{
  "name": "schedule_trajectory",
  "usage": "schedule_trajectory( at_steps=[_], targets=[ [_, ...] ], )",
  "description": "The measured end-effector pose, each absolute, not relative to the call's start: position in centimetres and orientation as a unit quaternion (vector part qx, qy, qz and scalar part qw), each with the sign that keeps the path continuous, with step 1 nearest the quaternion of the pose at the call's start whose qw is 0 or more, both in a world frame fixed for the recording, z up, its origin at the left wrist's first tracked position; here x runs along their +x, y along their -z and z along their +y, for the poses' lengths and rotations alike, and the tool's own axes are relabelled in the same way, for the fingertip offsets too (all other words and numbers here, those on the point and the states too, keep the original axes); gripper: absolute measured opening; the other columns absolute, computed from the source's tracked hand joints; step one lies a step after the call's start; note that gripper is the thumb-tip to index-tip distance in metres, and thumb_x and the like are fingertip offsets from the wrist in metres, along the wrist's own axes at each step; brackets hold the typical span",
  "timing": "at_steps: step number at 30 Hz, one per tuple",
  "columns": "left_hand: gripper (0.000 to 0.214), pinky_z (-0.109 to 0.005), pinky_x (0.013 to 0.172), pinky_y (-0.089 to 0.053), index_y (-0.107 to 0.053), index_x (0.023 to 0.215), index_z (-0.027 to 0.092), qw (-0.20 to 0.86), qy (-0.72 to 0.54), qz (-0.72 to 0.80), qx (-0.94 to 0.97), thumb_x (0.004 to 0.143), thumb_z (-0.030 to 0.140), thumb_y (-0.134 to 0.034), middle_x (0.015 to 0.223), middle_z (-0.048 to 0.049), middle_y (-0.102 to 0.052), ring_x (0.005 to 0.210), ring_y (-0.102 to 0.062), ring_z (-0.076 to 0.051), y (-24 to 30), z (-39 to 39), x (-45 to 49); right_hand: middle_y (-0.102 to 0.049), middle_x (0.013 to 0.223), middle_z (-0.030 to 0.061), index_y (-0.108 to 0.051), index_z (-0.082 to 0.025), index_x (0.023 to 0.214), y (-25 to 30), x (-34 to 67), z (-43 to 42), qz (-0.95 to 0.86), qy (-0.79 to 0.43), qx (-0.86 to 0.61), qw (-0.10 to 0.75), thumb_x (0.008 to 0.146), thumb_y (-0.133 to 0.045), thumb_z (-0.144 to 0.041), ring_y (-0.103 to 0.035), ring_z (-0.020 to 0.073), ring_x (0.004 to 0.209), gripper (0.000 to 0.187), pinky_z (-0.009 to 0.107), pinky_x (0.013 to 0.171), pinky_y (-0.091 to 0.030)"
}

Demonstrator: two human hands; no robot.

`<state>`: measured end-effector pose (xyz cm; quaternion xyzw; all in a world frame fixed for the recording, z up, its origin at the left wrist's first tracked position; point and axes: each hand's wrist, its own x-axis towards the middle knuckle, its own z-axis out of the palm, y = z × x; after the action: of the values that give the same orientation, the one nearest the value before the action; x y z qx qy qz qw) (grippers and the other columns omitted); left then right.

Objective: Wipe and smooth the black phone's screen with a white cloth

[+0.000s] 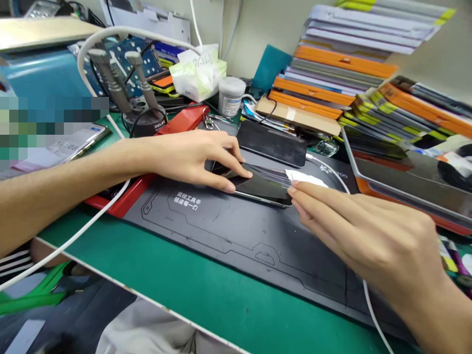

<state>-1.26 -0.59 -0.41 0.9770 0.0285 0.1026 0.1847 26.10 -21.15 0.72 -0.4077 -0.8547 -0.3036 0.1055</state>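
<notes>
A black phone [260,187] lies flat on the dark work mat [228,231]. My left hand [191,155] rests on its left end, fingers curled down and pressing on the glass. My right hand [354,226] comes in from the right, fingers pressed together on a small white card [304,177] that lies over the phone's right end.
A second dark phone [273,142] lies behind the first. Stacks of orange and grey boxes [332,73] rise at the back right, beside a metal tray [401,182]. A white jar [230,96], a red case [180,120] and a white cable [73,236] sit to the left.
</notes>
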Motion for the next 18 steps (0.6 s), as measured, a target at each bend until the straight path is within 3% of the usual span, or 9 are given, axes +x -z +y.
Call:
schedule_trajectory(
  at_steps=[12,18],
  targets=[
    [0.036,-0.029,0.108,-0.045,-0.073,0.139,0.032,0.14,-0.122,0.004,0.983,0.104,0.041,-0.066,0.136,-0.0076,-0.07,0.122,-0.065,-0.021,0.46,-0.68,-1.37,-0.08,0.119,0.0089,-0.072,-0.009,0.118,-0.85,26.0,-20.75,-0.856,0.307,-0.4,0.113,0.094,-0.077,-0.014,-0.079,0.0233,0.081,0.025,0.039,0.068,-0.055],
    [0.036,-0.028,0.108,-0.045,-0.075,0.137,0.032,0.137,-0.125,0.005,0.983,0.103,0.042,-0.066,0.134,-0.0079,-0.071,0.119,-0.066,-0.021,0.47,-0.66,-1.29,-0.08,0.12,0.0069,-0.072,-0.016,0.121,-0.37,26.27,-20.8,-0.842,0.277,-0.443,0.135,0.097,-0.075,-0.023,-0.079,0.0225,0.087,0.025,0.036,0.073,-0.056]
  ],
)
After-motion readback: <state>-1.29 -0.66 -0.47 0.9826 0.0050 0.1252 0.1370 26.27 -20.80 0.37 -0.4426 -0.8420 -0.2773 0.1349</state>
